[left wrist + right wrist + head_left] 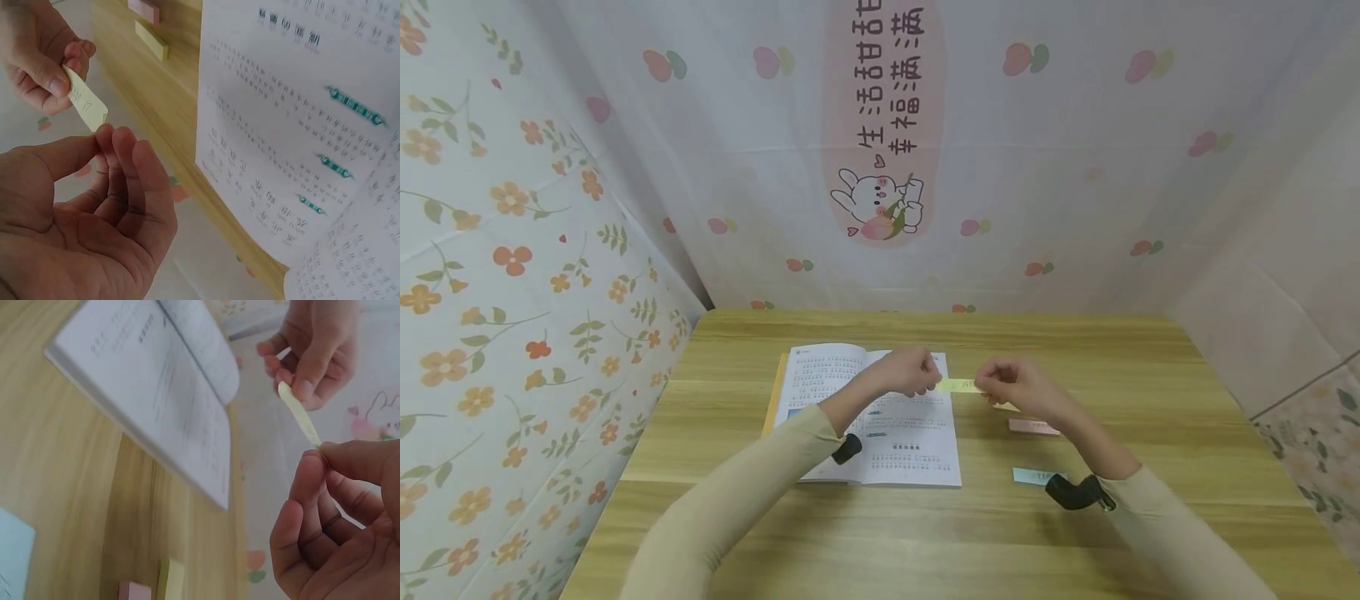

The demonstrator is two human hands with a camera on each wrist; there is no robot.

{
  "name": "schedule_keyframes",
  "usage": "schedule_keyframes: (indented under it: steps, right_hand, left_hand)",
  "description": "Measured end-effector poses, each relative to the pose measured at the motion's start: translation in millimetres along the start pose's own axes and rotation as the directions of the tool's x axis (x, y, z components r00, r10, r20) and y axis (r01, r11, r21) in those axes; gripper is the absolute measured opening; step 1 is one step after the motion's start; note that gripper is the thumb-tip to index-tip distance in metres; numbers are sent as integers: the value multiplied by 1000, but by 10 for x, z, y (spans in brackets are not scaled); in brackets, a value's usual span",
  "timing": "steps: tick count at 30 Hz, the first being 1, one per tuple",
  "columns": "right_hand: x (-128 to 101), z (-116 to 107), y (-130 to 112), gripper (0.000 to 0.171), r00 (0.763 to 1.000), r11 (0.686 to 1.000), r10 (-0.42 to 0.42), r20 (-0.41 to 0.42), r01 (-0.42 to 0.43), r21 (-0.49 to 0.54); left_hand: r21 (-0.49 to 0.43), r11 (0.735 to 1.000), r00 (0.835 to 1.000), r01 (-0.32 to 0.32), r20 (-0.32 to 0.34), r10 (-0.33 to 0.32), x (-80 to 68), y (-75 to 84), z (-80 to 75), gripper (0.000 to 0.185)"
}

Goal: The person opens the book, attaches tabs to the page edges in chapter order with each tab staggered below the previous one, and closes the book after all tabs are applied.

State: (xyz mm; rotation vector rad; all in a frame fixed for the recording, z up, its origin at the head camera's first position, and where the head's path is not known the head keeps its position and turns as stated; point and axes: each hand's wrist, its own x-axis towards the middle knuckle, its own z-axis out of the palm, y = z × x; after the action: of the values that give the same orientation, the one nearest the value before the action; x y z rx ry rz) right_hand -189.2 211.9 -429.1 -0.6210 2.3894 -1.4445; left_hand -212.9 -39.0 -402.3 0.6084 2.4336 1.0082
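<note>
A yellow sticky note strip (957,385) with handwriting on it is held between both hands, over the right edge of an open book (910,454). My left hand (912,372) pinches one end of the strip between thumb and fingertips. The other end is pinched by my right hand (1017,387). In the left wrist view the strip (87,107) slants down to the left thumb and fingertips. The right wrist view shows the strip (300,416) nearly edge-on. The book lies open with printed pages facing up.
Right of the book lie a pink sticky note pad (1032,427) and a blue sticky note pad (1037,476). A yellow pad (152,40) sits beside the pink one, partly hidden by the right hand in the head view. Patterned curtains (760,183) stand behind the wooden table (917,542).
</note>
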Motion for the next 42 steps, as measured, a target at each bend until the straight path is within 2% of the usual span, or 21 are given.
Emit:
schedule_keyframes:
  steps: [7,10,17,24,29,36,42]
  right_hand:
    - [140,-40,132,18,994,994,104,-33,-104,-17]
    - [215,-56,207,19,991,991,127,-51,-129,-40]
    - [364,-111,362,19,993,992,106,-53,-109,-66]
    - [457,-101,449,20,990,987,117,-73,-125,-105]
    - [490,-92,490,18,987,981,132,-88,-143,-131]
    - [491,-63,513,15,991,978,92,-101,-109,-177]
    - [473,-68,534,15,986,966,120,-113,-142,-217]
  left_hand:
    - [111,994,999,10,-40,-6,248,-53,18,45]
    - [126,991,998,40,-47,-35,348,-99,52,49]
    - [101,983,987,155,-51,-150,536,-149,87,52]
    - [98,969,973,228,-69,-222,638,-205,127,51]
    - [143,954,963,264,-97,-252,686,-245,173,46]
    - [197,935,949,293,-178,-260,692,-241,276,25]
    - [214,932,951,293,-168,-261,705,-230,340,17]
